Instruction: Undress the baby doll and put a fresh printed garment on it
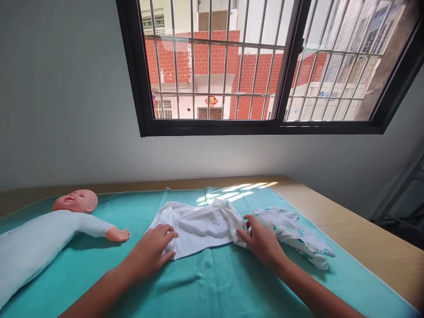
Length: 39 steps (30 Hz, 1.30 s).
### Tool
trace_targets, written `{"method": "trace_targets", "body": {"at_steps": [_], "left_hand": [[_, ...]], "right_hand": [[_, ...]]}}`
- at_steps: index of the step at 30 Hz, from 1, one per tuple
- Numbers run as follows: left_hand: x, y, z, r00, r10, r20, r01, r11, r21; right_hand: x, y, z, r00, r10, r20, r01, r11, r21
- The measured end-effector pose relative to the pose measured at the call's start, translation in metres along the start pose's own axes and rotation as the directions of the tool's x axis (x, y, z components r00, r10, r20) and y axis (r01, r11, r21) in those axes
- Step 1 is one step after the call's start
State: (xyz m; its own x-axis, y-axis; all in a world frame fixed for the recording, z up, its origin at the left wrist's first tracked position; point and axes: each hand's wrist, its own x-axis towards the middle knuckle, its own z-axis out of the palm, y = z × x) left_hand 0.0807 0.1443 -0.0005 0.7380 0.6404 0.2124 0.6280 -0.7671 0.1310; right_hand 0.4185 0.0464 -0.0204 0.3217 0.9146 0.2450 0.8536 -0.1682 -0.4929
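Note:
A white cloth garment (205, 225) lies spread in front of me, its lower edge facing me. Its right end is turned over and shows a small coloured print. My left hand (154, 247) rests on the garment's left end, fingers apart and lightly bent. At the right end is my right hand (260, 238), thumb and forefinger apart on either side of the folded edge. Just beyond it, a crumpled printed part (298, 234), white with green and pink marks, spreads to the right. Whether it joins the white garment is hidden behind my right hand.
A baby doll (36, 238) in white clothing lies at the left, one arm (94, 227) reaching toward the garment. Beneath everything is a teal cloth (185, 287) over a wooden table (357, 234). A wall and a barred window (215, 128) stand behind; sunlight stripes the far cloth.

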Motion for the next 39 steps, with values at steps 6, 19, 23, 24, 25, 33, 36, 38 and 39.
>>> {"method": "trace_targets", "body": {"at_steps": [6, 19, 23, 24, 25, 33, 36, 38, 39], "left_hand": [[-0.017, 0.004, 0.001, 0.998, 0.031, 0.058, -0.029, 0.999, -0.037], [-0.039, 0.03, -0.016, 0.998, -0.05, -0.046, 0.052, 0.997, 0.058], [-0.054, 0.027, -0.022, 0.997, -0.078, 0.013, 0.08, 0.983, -0.164], [-0.053, 0.022, -0.022, 0.993, -0.122, -0.012, 0.115, 0.962, -0.248], [-0.049, 0.014, -0.021, 0.98, -0.186, -0.066, 0.156, 0.933, -0.324], [0.01, -0.062, -0.007, 0.84, -0.538, -0.068, 0.449, 0.761, -0.468], [0.018, -0.066, 0.002, 0.895, -0.443, 0.045, 0.404, 0.764, -0.504], [0.021, -0.064, 0.01, 0.91, -0.412, 0.044, 0.371, 0.763, -0.53], [0.022, -0.062, 0.014, 0.91, -0.413, 0.013, 0.354, 0.763, -0.541]], "right_hand": [[-0.003, -0.012, -0.004, 0.999, 0.018, -0.033, -0.011, 0.98, 0.198], [-0.045, -0.028, -0.028, 0.999, 0.044, 0.001, -0.03, 0.66, 0.751], [-0.052, -0.001, -0.03, 0.989, -0.036, 0.144, -0.049, 0.836, 0.547], [-0.049, 0.004, -0.032, 0.993, -0.045, 0.105, -0.008, 0.889, 0.459], [-0.044, 0.008, -0.033, 0.997, -0.057, 0.049, 0.035, 0.932, 0.362], [0.009, 0.002, -0.016, 0.988, -0.145, 0.057, 0.155, 0.953, -0.259], [0.03, 0.004, -0.021, 0.981, -0.18, 0.07, 0.192, 0.946, -0.26], [0.041, 0.009, -0.026, 0.984, -0.178, -0.016, 0.165, 0.939, -0.301], [0.044, 0.011, -0.027, 0.981, -0.179, -0.072, 0.145, 0.931, -0.335]]}}
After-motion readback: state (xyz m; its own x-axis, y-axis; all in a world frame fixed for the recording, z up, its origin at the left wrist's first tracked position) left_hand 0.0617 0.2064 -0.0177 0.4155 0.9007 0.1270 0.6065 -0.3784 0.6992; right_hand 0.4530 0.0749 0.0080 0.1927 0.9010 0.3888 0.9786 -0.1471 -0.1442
